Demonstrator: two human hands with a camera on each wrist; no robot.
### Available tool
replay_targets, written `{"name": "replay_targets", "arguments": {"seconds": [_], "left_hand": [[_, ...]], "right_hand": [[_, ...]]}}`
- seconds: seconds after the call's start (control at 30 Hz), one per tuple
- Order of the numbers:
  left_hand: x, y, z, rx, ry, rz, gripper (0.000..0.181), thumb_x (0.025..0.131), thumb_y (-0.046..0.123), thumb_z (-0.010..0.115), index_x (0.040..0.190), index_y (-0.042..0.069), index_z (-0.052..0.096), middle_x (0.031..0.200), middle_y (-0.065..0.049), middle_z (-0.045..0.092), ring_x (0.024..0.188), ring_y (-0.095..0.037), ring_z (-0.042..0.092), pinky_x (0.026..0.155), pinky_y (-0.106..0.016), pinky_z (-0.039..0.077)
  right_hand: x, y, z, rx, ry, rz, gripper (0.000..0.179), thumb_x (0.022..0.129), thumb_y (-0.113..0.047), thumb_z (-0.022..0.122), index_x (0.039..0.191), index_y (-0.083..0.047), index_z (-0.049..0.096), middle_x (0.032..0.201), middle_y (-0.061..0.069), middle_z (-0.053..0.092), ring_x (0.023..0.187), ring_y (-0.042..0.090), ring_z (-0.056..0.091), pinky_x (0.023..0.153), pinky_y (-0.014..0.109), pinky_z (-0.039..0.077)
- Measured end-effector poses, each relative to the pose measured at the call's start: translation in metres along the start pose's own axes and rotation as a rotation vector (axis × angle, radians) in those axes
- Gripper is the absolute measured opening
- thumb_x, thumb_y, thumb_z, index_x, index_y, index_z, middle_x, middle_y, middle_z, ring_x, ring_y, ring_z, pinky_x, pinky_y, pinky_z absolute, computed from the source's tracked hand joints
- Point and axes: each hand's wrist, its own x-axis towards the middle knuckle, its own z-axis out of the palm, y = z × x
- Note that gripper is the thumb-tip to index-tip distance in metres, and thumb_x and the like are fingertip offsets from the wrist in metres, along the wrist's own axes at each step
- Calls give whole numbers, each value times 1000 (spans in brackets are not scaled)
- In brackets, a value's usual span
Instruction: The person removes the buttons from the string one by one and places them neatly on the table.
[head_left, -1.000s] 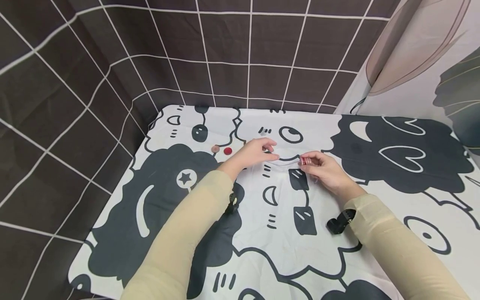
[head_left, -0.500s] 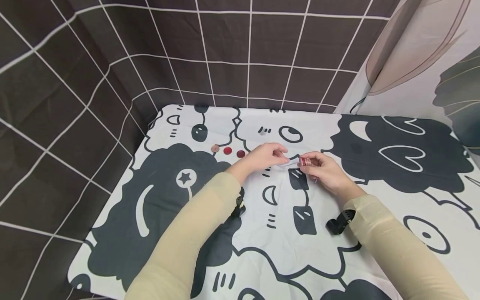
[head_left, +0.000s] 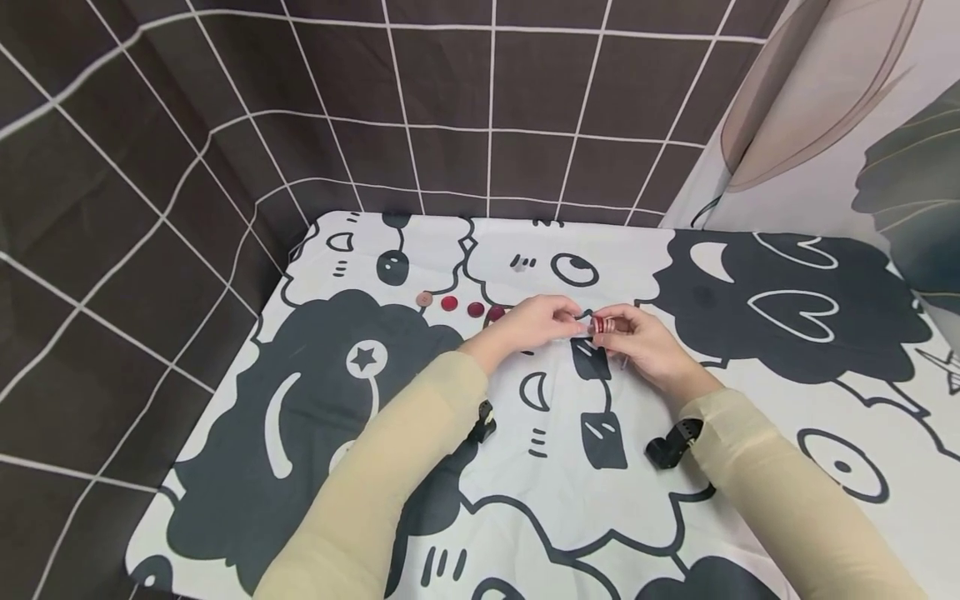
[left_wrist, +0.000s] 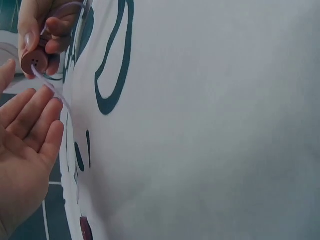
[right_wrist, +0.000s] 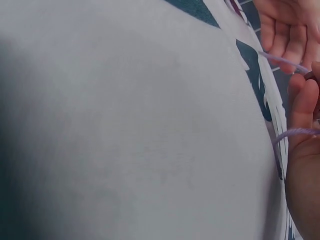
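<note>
My right hand (head_left: 648, 346) pinches a short stack of red and pink buttons (head_left: 601, 326) between thumb and fingers. In the left wrist view the front button (left_wrist: 35, 61) shows its holes, and a thin lilac cord (left_wrist: 60, 97) comes out through one. More of that cord (right_wrist: 297, 131) trails past the right hand in the right wrist view. My left hand (head_left: 536, 322) is just left of the stack, palm up with its fingers (left_wrist: 37, 117) fairly straight. The cord passes by those fingertips; thumb and forefinger look apart.
Left of the hands, loose buttons lie in a row on the printed cloth: a tan button (head_left: 424, 298), a red button (head_left: 448, 303), a dark red button (head_left: 476, 309) and a darker one (head_left: 496, 313). A dark gridded curtain (head_left: 450, 100) rises behind.
My left hand has moved right, up to the button stack in the right hand. That uncovers more loose buttons in the row. The right hand stays nearly still, still pinching the stack.
</note>
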Motion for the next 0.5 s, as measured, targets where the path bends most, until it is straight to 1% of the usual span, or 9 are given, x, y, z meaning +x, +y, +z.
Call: {"name": "replay_targets", "arguments": {"seconds": [0.13, 0.3, 0.5], "left_hand": [[3, 4, 2, -12, -18, 14, 40, 91, 33, 61, 124, 10, 59, 110, -1, 65, 100, -7, 58, 87, -17, 40], [5, 5, 4, -14, -19, 30, 39, 91, 29, 61, 123, 8, 58, 108, -1, 66, 99, -8, 58, 88, -17, 40], [6, 6, 7, -15, 8, 44, 32, 92, 28, 60, 118, 8, 62, 106, 0, 67, 95, -5, 59, 83, -14, 41]], "right_hand": [[1, 0, -1, 55, -7, 3, 31, 83, 8, 63, 111, -1, 53, 84, 0, 65, 72, 9, 62, 59, 20, 50], [1, 0, -1, 61, -10, -5, 30, 82, 8, 64, 106, -6, 54, 86, -1, 66, 73, 8, 63, 59, 20, 50], [1, -1, -1, 87, -34, -20, 29, 81, 11, 61, 105, -4, 55, 87, 1, 66, 76, 9, 64, 64, 20, 50]]}}
